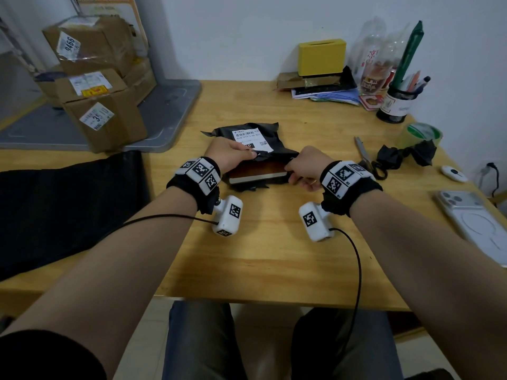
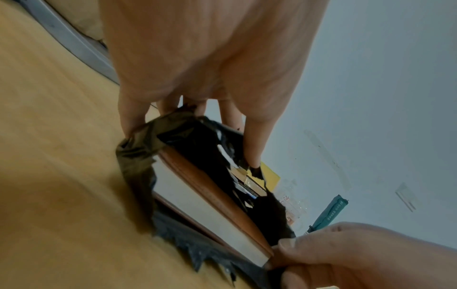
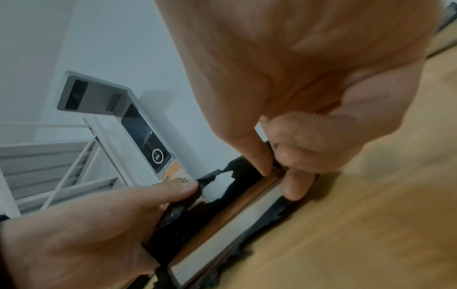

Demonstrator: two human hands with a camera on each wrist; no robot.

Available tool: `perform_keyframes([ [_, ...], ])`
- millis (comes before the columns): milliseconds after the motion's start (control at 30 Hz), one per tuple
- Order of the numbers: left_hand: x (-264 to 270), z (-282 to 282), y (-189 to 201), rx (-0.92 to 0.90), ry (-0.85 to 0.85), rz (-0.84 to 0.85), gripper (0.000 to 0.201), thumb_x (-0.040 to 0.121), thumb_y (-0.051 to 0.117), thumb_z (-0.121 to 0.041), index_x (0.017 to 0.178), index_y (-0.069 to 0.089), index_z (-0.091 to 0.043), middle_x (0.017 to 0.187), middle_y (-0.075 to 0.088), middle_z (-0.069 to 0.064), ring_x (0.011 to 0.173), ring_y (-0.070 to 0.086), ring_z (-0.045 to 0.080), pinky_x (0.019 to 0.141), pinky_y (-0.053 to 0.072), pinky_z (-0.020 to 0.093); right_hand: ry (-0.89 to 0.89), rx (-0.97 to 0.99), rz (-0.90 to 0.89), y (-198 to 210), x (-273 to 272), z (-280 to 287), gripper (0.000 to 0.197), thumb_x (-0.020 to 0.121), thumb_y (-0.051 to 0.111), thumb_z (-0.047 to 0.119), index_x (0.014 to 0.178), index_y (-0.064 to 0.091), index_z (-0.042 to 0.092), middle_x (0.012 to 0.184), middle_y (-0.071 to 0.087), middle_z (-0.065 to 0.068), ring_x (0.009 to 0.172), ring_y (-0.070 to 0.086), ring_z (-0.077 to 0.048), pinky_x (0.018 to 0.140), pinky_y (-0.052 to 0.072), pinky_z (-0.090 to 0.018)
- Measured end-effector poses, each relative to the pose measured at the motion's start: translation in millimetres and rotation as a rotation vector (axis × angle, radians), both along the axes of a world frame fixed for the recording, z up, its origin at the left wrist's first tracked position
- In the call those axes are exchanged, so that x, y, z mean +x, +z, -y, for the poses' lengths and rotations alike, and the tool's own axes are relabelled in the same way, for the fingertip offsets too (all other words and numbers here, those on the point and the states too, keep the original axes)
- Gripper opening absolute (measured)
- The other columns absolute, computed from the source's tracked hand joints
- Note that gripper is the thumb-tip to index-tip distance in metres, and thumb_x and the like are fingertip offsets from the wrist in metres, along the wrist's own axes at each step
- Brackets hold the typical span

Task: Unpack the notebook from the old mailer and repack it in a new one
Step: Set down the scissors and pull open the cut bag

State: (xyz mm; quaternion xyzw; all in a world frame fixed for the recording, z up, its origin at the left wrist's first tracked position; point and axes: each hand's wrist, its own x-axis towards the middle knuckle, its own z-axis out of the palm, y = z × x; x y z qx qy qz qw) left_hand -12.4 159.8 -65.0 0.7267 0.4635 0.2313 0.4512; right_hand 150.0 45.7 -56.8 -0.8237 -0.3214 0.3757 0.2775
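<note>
- The old black mailer (image 1: 255, 141) lay flat near the middle of the wooden table (image 1: 247, 256), with its torn end facing us.
- The notebook (image 1: 258, 174) with a brown cover and white page edges stuck partway out of that torn end, and the rest was inside the bag.
- Our left hand (image 1: 227, 156) had its fingers curled, and its thumb pinched the torn top flap of the mailer by the white label (image 1: 251, 138).
- Our right hand (image 1: 304, 167) had its fingers curled too, and thumb and fingers pinched the right corner of the notebook along with the black plastic there.
- A stack of brown cardboard boxes (image 1: 96, 78) sat at the far left corner of the table.
- Scissors (image 1: 363, 152), a crumpled black plastic scrap (image 1: 406, 157) and a green tape roll (image 1: 424, 133) lay near the right edge.
- A phone (image 1: 472, 218) lay close to the right edge, nearer to us.
- A yellow box (image 1: 321, 57) and a pen cup (image 1: 396, 102) stood along the far edge by the wall.
- A black bag (image 1: 60, 209) lay flat near the left edge.
</note>
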Motion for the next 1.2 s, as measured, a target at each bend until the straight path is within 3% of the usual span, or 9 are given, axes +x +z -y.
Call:
perform_keyframes([
  [133,2,-1,-1,0.002,0.026,-0.011,0.023,0.078,0.081,-0.03,0.097,0.078,-0.017,0.104,0.07,-0.003,0.103,0.061,0.011,0.092,0.05,0.027,-0.013,-0.03,-0.079,1,3,-7,0.013,0.097,0.061,0.02,0.1,0.057,0.007,0.069,0.059,-0.008,0.043,0.036,-0.014,0.048,0.034,-0.022],
  [300,1,-1,-3,0.002,0.056,0.004,0.021,0.079,0.081,-0.032,0.095,0.079,-0.018,0.102,0.07,-0.005,0.1,0.06,0.009,0.086,0.048,0.024,-0.11,-0.036,-0.331,-2,11,-11,0.011,0.095,0.066,0.021,0.094,0.057,0.014,0.053,0.04,0.002,0.035,0.022,-0.008,0.036,0.026,-0.016],
  [467,-5,-5,-2,0.011,0.109,0.002,0.019,0.078,0.081,-0.031,0.093,0.079,-0.019,0.103,0.074,-0.002,0.097,0.065,0.013,0.092,0.053,0.032,-0.064,-0.053,-0.437,-13,9,-13,0.029,0.09,0.071,0.037,0.078,0.051,0.02,0.055,0.027,0.007,0.038,0.016,-0.007,0.034,0.022,-0.018],
  [600,-10,-4,-1,-0.009,0.134,0.049,0.014,0.08,0.079,-0.028,0.091,0.08,-0.019,0.09,0.073,-0.003,0.086,0.065,0.011,0.09,0.055,0.032,-0.037,0.009,-0.294,-15,0,-12,0.034,0.084,0.076,0.045,0.095,0.059,0.017,0.057,0.043,0.004,0.041,0.027,-0.01,0.046,0.022,-0.022],
  [800,-13,1,1,-0.16,0.226,0.2,0.005,0.079,0.08,-0.021,0.077,0.076,-0.024,0.087,0.072,-0.004,0.092,0.068,0.018,0.084,0.058,0.034,-0.204,0.275,-0.48,-4,-15,-13,0.03,0.087,0.078,0.031,0.103,0.063,0.01,0.08,0.062,-0.008,0.043,0.042,-0.013,0.04,0.036,-0.019],
  [900,-12,7,1,-0.237,0.239,0.274,0.006,0.081,0.079,-0.016,0.086,0.077,-0.018,0.093,0.073,0.001,0.09,0.068,0.017,0.072,0.057,0.029,-0.22,0.355,-0.488,7,-24,-14,0.033,0.09,0.074,0.024,0.113,0.06,0.004,0.092,0.064,-0.015,0.042,0.055,-0.017,0.041,0.047,-0.022],
  [1033,-16,13,3,-0.36,0.181,0.329,0.018,0.084,0.075,-0.013,0.102,0.075,-0.011,0.106,0.073,0.008,0.097,0.069,0.022,0.069,0.059,0.035,-0.208,0.415,-0.337,16,-21,-14,0.015,0.094,0.069,0.015,0.099,0.057,0.009,0.083,0.057,-0.012,0.039,0.051,-0.017,0.04,0.045,-0.022],
  [1133,-20,11,9,-0.404,0.177,0.309,0.017,0.088,0.072,-0.017,0.105,0.072,-0.015,0.105,0.07,0.002,0.099,0.067,0.019,0.078,0.059,0.043,-0.165,0.389,-0.184,25,-13,-11,0.016,0.092,0.072,0.016,0.089,0.057,0.011,0.084,0.057,-0.009,0.039,0.047,-0.014,0.04,0.036,-0.023],
  [1200,-21,2,12,-0.382,0.229,0.31,0.02,0.088,0.072,-0.02,0.108,0.071,-0.019,0.103,0.07,0.0,0.097,0.066,0.017,0.078,0.058,0.038,-0.134,0.39,-0.102,31,-8,-8,0.02,0.09,0.075,0.017,0.088,0.055,0.012,0.083,0.058,-0.01,0.042,0.048,-0.015,0.041,0.032,-0.025],
])
